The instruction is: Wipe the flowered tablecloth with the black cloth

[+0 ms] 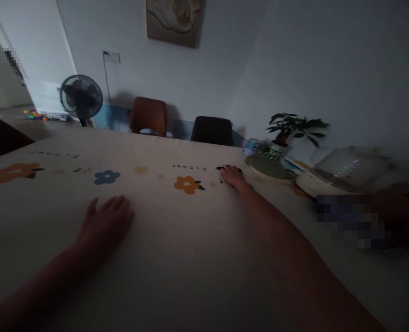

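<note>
Tablecloth (177, 240) matt printed cloth; plant pot (276, 150) glossy, perhaps ceramic; chair (148, 115) smooth leather-like.

Cream tablecloth (177, 240) printed with orange, blue and yellow flowers; brown chair (148, 116) beside black chair (212, 131)

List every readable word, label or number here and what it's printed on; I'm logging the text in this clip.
"FLOWER": printed on the tablecloth beside the orange flower, upside down from this view, just left of the right hand.
A second print near the far left edge looks like the same word, too blurred to confirm.
Pot under the plant: pale lettering, unreadable.
</note>
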Demonstrator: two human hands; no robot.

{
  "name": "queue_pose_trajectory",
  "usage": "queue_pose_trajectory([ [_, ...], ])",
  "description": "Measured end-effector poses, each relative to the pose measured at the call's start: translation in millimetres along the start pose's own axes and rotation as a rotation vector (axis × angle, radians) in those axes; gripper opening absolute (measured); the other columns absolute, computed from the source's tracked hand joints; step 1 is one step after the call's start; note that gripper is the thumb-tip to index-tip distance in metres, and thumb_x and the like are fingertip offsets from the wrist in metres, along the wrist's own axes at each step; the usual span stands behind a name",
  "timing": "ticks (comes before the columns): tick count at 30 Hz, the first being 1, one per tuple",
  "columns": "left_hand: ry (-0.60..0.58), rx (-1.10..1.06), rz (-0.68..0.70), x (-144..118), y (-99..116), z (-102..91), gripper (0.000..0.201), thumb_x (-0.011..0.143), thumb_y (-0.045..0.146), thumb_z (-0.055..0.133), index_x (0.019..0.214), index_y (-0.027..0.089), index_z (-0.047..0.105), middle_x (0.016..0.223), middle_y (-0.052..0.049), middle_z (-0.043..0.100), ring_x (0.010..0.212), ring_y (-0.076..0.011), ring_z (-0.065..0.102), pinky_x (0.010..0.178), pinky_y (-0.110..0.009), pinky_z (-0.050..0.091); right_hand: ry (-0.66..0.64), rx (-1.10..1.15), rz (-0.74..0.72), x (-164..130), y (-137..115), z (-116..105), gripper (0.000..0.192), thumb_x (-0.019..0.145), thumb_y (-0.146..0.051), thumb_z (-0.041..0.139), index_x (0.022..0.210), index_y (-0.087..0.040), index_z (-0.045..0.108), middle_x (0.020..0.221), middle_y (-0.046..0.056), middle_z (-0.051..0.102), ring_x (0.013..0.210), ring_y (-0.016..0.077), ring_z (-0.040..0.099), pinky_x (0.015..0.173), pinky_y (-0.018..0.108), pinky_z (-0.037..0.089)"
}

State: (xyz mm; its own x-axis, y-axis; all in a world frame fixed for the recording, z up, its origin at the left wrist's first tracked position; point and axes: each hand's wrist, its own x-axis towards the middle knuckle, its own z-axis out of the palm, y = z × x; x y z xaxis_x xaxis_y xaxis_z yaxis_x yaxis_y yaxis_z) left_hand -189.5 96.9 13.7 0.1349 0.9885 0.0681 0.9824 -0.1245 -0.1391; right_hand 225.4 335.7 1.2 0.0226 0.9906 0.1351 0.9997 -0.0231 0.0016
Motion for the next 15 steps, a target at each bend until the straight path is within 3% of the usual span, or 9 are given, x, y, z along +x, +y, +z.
queue_pose_trajectory([
  [4, -0.024, -0.009, 0.011, -2, 0, -6.6, 0.048, 0.1, 0.025, 0.021, 0.128, 0.013, 0.058, 0.145, -0.02, 0.05, 0.137, -0.0349, 0.045, 0.114, -0.068, 0.026, -0.005, -0.018, 0.073, -32, 48, -2, 0.043, 0.099, -0.045, 0.05, 0.134, -0.021, 0.056, 0.141, 0.011, 0.053, 0.13, 0.0291, 0.049, 0.107, 0.055, 0.039],
  [7, 0.007, -0.056, 0.024, -2, -1, -9.0, 0.047, 0.098, 0.025, 0.024, 0.124, 0.012, 0.061, 0.143, -0.022, 0.052, 0.134, -0.0372, 0.047, 0.113, -0.071, 0.027, -0.004, -0.031, 0.148, -56, 80, -7, 0.04, 0.103, -0.043, 0.037, 0.133, -0.029, 0.059, 0.141, 0.011, 0.054, 0.133, 0.0297, 0.046, 0.106, 0.055, 0.038],
  [11, 0.039, -0.11, 0.033, -2, -3, -6.5, 0.047, 0.097, 0.025, 0.023, 0.121, 0.013, 0.062, 0.14, -0.022, 0.053, 0.132, -0.0381, 0.049, 0.111, -0.072, 0.027, -0.002, -0.046, 0.306, -84, 109, -14, 0.04, 0.099, -0.047, 0.05, 0.132, -0.025, 0.058, 0.14, 0.011, 0.054, 0.128, 0.029, 0.05, 0.106, 0.056, 0.04],
  [15, 0.062, -0.095, 0.054, -2, -6, -1.7, 0.049, 0.098, 0.028, 0.02, 0.12, 0.014, 0.061, 0.141, -0.022, 0.052, 0.133, -0.0373, 0.048, 0.112, -0.071, 0.026, -0.012, -0.054, 0.401, -103, 115, -20, 0.046, 0.096, -0.047, 0.057, 0.133, -0.02, 0.056, 0.141, 0.012, 0.053, 0.127, 0.0288, 0.052, 0.106, 0.056, 0.042],
])
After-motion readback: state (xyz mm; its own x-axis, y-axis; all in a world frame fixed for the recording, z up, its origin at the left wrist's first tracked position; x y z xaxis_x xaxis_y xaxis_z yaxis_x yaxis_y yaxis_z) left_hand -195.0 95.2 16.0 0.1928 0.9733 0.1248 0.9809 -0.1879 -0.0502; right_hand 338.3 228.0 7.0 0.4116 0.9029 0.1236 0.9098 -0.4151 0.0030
